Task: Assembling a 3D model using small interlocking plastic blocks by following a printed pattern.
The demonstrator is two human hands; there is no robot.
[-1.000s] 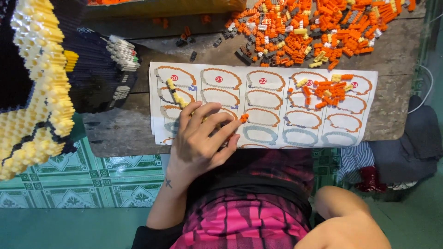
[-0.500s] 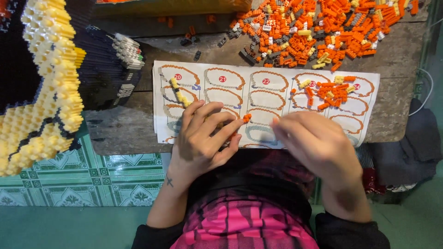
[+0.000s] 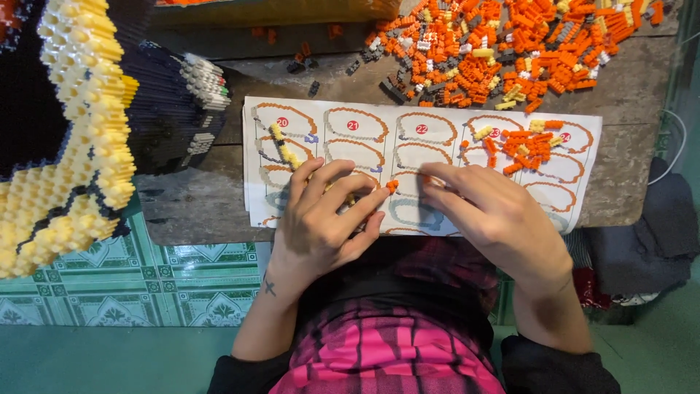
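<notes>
left hand pinches small orange brick at fingertips over instruction sheet | right hand flat on sheet just right of brick, fingers loosely together, holding nothing visible | advice: keep sheet pinned, match brick to outline | spare bricks on sheet's upper right

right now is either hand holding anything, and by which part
The left hand pinches a small orange brick at its fingertips, gripping its near end. Whether the right hand holds anything cannot be told.
</notes>
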